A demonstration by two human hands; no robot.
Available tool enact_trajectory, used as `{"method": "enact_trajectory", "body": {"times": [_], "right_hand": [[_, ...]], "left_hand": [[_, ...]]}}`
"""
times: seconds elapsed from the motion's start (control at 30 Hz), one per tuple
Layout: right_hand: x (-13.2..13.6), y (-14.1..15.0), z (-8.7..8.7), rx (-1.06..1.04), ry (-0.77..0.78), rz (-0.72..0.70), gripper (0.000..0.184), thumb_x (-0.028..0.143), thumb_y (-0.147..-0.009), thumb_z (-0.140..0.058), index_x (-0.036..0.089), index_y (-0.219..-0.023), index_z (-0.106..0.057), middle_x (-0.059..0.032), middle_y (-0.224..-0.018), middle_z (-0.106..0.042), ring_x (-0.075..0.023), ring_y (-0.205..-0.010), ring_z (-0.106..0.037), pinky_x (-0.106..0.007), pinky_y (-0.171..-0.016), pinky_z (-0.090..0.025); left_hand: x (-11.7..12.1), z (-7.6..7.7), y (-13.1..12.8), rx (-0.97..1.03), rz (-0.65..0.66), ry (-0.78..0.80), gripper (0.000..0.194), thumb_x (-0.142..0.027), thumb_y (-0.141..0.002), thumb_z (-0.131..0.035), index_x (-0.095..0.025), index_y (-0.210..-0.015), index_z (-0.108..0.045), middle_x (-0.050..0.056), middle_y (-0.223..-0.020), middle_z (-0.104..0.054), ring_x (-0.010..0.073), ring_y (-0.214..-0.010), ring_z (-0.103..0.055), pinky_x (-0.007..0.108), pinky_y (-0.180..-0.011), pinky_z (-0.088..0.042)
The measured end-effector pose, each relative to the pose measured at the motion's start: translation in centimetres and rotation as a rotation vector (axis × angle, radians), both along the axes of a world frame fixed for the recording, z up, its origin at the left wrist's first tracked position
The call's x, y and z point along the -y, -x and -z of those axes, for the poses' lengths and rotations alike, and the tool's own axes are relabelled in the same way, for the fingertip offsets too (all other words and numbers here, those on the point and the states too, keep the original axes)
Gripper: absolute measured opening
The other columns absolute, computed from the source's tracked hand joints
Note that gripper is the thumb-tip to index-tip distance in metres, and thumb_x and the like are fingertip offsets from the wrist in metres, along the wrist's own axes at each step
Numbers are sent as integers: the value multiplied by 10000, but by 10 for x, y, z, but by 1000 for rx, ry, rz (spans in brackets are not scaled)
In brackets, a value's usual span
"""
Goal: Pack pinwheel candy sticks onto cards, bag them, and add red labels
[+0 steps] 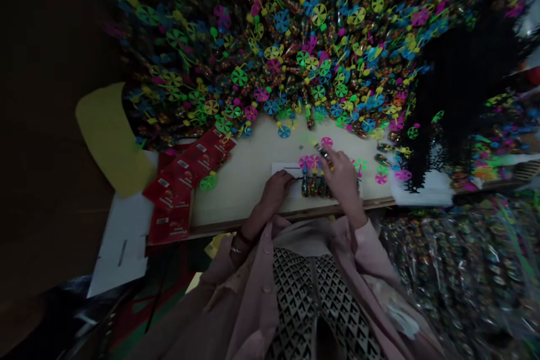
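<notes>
My right hand (341,177) is closed on a small clear tube (323,151) of coloured candies with a fan-shaped top, tilted above the table. Under and beside it, several similar candy tubes (311,184) stand side by side in a row, with pink fan tops (307,162) at their far ends. At the row's left end my left hand (277,187) pinches the tip of a thin black strip that runs towards the tubes. Beneath the row lies a white card (280,167). The right hand hides part of the row.
A large heap of candy tubes with coloured fan tops (239,77) covers the table's back. Red printed cards (172,202) and a yellow sheet (112,140) lie left. A pile of black plastic strips (447,90) is at right, above bagged candy tubes (459,270). The table's front edge (253,224) is near me.
</notes>
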State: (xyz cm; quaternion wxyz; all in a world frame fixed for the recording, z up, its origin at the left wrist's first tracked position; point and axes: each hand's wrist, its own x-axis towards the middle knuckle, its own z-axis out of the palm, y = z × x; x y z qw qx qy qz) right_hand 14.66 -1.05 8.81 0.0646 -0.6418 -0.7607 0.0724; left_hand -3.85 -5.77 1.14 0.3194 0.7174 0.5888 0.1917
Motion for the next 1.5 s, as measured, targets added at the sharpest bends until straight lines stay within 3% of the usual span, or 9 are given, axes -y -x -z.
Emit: {"method": "enact_trajectory", "body": {"times": [0.1,0.2,0.43,0.7,0.9,1.03,1.13,1.3,1.5], "right_hand": [[40,20,13,-4,67,-95,441,357,-963,-332,250,-1360,-489,-117,-1058,-566,-241,-1028,-517,-312,-833,-447],[68,33,34,90,83,-77,467,289,-952,-320,262,-1401,-444,-138,-1040,-547,-265,-1012,-499,-329,-770,-469],[79,38,55,132,98,-204,510,198,-943,-297,250,-1443,-382,-141,-1031,-553,-253,-982,-505,-348,-813,-463],[79,39,52,177,129,-215,524,419,-979,-275,203,-1446,-377,-140,-990,-621,-265,-976,-533,-362,-785,-420],[54,44,10,148,201,-202,564,557,-943,-322,190,-1340,-482,-150,-1014,-670,-266,-965,-610,-342,-813,-408],[48,49,-10,212,293,-122,504,571,-924,-372,185,-1210,-522,-158,-939,-694,-261,-830,-672,-301,-663,-434],[65,53,-2,247,413,-125,472,541,-914,-435,155,-1178,-497,-151,-823,-705,-260,-753,-692,-288,-591,-439],[86,53,19,269,433,50,358,448,-956,-384,147,-1115,-495,-141,-803,-711,-264,-747,-708,-294,-573,-454],[85,44,18,200,429,57,291,366,-976,-330,186,-1056,-543,-91,-795,-714,-230,-740,-708,-275,-595,-441]], "left_hand": [[-5,0,-3,51,-7,5,208,-196,-920,-488,-185,-962,-692,63,-956,-672,175,-917,-608,301,-849,-484],[-6,1,-4,88,10,1,223,-143,-898,-483,-190,-980,-685,66,-996,-673,181,-964,-600,310,-882,-476],[-5,4,-3,16,47,30,244,-47,-850,-442,-137,-834,-669,79,-871,-648,181,-864,-586,293,-814,-476],[7,3,14,13,-67,-64,157,-211,-907,-524,-168,-910,-675,66,-915,-650,184,-904,-566,311,-837,-461],[13,4,21,-36,-61,-13,169,-241,-913,-528,-173,-917,-683,65,-884,-655,185,-879,-575,304,-798,-460],[13,5,19,-53,-61,-18,199,-247,-929,-498,-177,-916,-684,64,-878,-649,181,-883,-573,304,-796,-462],[16,6,17,-64,-69,-28,202,-251,-931,-496,-180,-909,-684,57,-867,-643,183,-881,-565,299,-796,-462],[22,6,10,-56,-75,-27,217,-247,-937,-481,-174,-923,-685,64,-859,-633,184,-882,-559,291,-802,-460],[21,4,5,-92,-61,-44,207,-255,-936,-488,-183,-918,-681,52,-842,-619,176,-871,-556,288,-792,-464]]}}
